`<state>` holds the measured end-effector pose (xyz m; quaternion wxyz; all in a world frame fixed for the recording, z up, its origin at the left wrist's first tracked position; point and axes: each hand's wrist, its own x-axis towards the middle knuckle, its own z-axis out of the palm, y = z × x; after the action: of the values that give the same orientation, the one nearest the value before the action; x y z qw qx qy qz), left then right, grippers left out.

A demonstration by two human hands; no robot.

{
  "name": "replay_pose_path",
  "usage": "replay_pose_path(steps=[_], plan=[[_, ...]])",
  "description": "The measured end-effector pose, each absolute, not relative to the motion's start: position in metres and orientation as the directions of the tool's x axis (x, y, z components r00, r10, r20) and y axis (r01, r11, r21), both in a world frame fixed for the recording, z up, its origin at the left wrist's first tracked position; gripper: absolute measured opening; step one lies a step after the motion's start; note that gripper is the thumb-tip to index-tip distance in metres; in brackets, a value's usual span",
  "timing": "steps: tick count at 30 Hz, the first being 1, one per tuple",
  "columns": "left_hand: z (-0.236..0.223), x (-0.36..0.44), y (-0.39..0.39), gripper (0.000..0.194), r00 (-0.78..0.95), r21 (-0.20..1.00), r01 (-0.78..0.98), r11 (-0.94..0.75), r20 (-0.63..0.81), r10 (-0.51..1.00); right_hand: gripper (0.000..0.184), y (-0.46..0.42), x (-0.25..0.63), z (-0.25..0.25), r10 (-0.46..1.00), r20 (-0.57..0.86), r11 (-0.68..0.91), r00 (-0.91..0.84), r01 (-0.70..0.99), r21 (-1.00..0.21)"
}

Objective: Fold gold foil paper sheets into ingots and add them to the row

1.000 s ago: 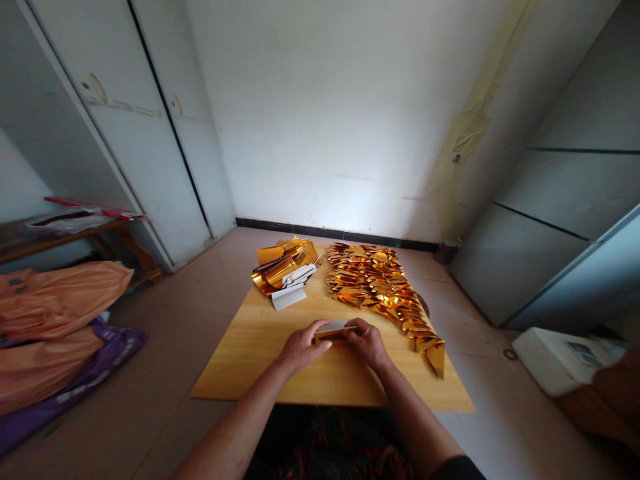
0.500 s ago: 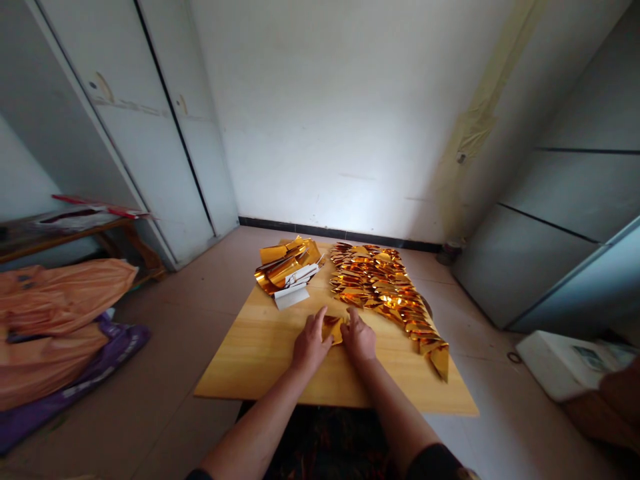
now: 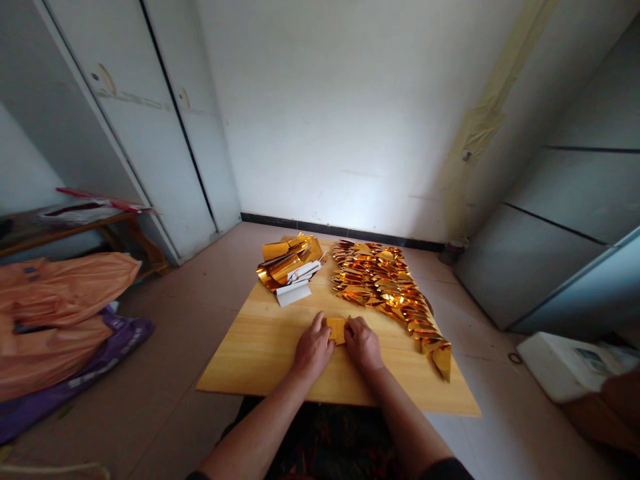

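Between my two hands, just above or on the wooden board, is a small piece of folded gold foil paper [image 3: 337, 330]. My left hand [image 3: 314, 347] grips its left end, thumb and fingers closed on it. On the other side my right hand [image 3: 363, 343] pinches the right end with curled fingers. Beyond them on the left lies a loose heap of gold foil sheets [image 3: 286, 268] with white-backed paper strips [image 3: 294, 293] at its front. Rows of folded gold foil pieces [image 3: 375, 273] overlap along the right side, trailing toward the near right corner.
The wooden board [image 3: 250, 353] carries everything in front of me. An orange and purple bag [image 3: 65, 293] lies on the floor at left, below a wooden bench [image 3: 140, 240]. At right stand a white foam box [image 3: 555, 367] and a grey cabinet [image 3: 540, 267].
The foil piece between my hands now looks flatter and more squared. My right fingers have curled in closer on its right end. The view has shifted slightly.
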<state>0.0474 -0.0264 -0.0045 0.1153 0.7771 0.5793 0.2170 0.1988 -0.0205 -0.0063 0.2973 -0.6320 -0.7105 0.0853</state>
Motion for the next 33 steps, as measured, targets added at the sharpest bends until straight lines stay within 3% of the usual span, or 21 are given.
replay_pose_path(steps=[5,11,16,20,22,26,29,33], plan=[[-0.006,0.044,-0.026,0.039,0.15,0.555,0.781,-0.286,0.278,0.949,0.017,-0.022,0.202,-0.007,0.939,0.341,0.23,-0.027,0.79,-0.569],[0.007,0.043,-0.025,0.058,-0.039,0.693,0.72,-0.029,0.082,0.996,0.018,-0.027,0.207,-0.009,0.946,0.324,0.237,0.003,0.676,-0.698],[0.011,0.039,-0.029,0.067,-0.009,0.694,0.718,-0.047,0.076,0.997,0.026,-0.03,0.211,-0.014,0.963,0.261,0.199,0.062,0.487,-0.85],[0.017,0.037,-0.036,0.061,0.037,0.635,0.767,-0.093,0.101,0.994,0.05,-0.03,0.21,-0.014,0.971,0.216,0.16,0.104,0.389,-0.907],[0.02,0.037,-0.039,0.051,0.074,0.613,0.781,-0.121,0.101,0.992,0.053,-0.03,0.21,-0.012,0.973,0.214,0.165,0.09,0.376,-0.912],[0.022,0.035,-0.046,0.016,0.18,0.582,0.788,-0.204,0.1,0.979,0.031,-0.032,0.213,-0.004,0.98,0.198,0.173,0.024,0.387,-0.906],[0.02,0.032,-0.052,0.014,0.215,0.575,0.781,-0.244,0.12,0.969,0.018,-0.035,0.217,0.0,0.977,0.214,0.207,-0.019,0.359,-0.91],[0.019,0.03,-0.056,0.014,0.259,0.567,0.774,-0.282,0.123,0.958,0.02,-0.039,0.224,0.002,0.975,0.205,0.221,-0.087,0.272,-0.937]])
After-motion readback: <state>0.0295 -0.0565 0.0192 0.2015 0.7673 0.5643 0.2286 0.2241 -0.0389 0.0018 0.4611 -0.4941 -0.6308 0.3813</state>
